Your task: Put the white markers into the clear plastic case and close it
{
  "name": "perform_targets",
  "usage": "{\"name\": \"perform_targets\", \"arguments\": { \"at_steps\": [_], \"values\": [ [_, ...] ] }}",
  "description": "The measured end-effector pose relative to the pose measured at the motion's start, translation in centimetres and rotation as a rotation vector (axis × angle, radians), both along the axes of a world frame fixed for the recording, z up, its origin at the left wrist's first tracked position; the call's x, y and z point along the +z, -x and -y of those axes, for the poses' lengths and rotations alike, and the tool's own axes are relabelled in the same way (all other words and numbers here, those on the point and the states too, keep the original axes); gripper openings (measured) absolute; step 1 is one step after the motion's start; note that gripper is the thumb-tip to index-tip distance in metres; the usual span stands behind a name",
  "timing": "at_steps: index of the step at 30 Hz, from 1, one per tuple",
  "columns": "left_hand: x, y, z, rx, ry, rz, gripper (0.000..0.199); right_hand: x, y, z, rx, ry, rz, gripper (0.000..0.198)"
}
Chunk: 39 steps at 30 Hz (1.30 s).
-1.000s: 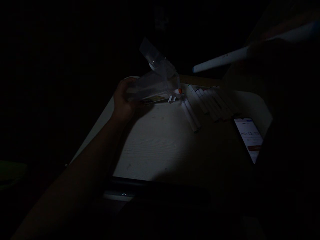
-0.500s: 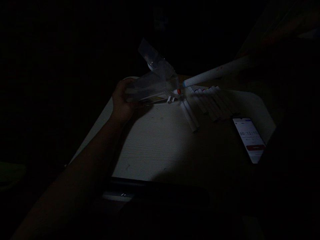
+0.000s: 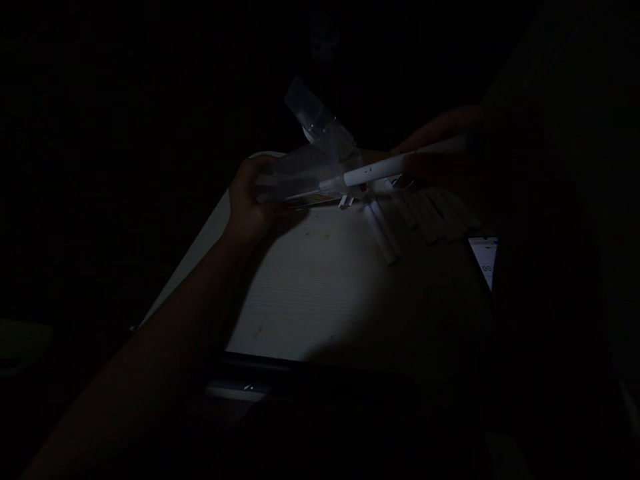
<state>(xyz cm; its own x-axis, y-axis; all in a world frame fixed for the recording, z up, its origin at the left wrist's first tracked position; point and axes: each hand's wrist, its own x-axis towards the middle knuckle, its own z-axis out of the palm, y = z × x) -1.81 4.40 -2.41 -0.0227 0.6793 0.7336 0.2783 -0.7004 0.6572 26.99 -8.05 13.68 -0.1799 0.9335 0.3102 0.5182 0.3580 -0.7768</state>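
My left hand (image 3: 249, 200) is wrapped round the base of a clear plastic case (image 3: 300, 167), which lies on its side with its lid flap (image 3: 310, 107) tilted up. From the right, my right hand (image 3: 445, 130), mostly lost in the dark, grips a white marker pen (image 3: 380, 170). The tip end of that marker is inside the mouth of the case. Close to the case's mouth, two markers (image 3: 383, 230) lie side by side on the table. More white markers (image 3: 435, 210) lie in a row further right, in shadow.
Light falls on the left part of the white wood-grain table (image 3: 300, 287). A phone (image 3: 484, 257) lies on the right side, partly covered by my dark right arm. Along the near edge runs a dark bar (image 3: 310, 373). The surroundings are very dark.
My right hand has moved left and brought the marker's blue end from outside the case into its mouth. My right arm now covers more of the phone. The left hand keeps its hold.
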Motion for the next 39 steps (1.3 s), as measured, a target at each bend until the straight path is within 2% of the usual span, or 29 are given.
{"name": "perform_targets", "arguments": {
  "at_steps": [4, 10, 13, 17, 27, 31, 39],
  "values": [
    [0.0, 0.1, -0.1, 0.005, -0.005, -0.016, 0.1, 0.1, 1.0, -0.1, -0.048, 0.097, -0.042, 0.014],
    [-0.2, 0.4, -0.5, 0.002, 0.015, -0.032, 0.107, -0.6, 0.5, -0.8, -0.106, 0.074, 0.019, 0.01],
    [-0.2, 0.3, -0.3, 0.007, -0.003, -0.039, 0.106, -1.1, 0.0, -1.3, -0.055, 0.048, 0.02, 0.012],
    [-0.1, 0.0, -0.1, -0.013, -0.014, -0.022, 0.096, -2.0, -0.3, -2.1, 0.054, 0.027, 0.064, 0.017],
    [-0.3, 0.3, -0.5, -0.03, -0.011, -0.035, 0.102, -3.8, 0.3, -3.7, 0.231, 0.008, 0.202, 0.029],
    [0.0, 0.3, -0.3, 0.025, -0.036, -0.084, 0.1, -4.3, 1.4, -4.1, 0.256, 0.037, 0.233, 0.031],
    [0.2, 0.3, -0.1, 0.015, -0.029, -0.106, 0.101, -5.6, 2.1, -4.4, 0.264, 0.0, 0.242, 0.034]
  ]
}}
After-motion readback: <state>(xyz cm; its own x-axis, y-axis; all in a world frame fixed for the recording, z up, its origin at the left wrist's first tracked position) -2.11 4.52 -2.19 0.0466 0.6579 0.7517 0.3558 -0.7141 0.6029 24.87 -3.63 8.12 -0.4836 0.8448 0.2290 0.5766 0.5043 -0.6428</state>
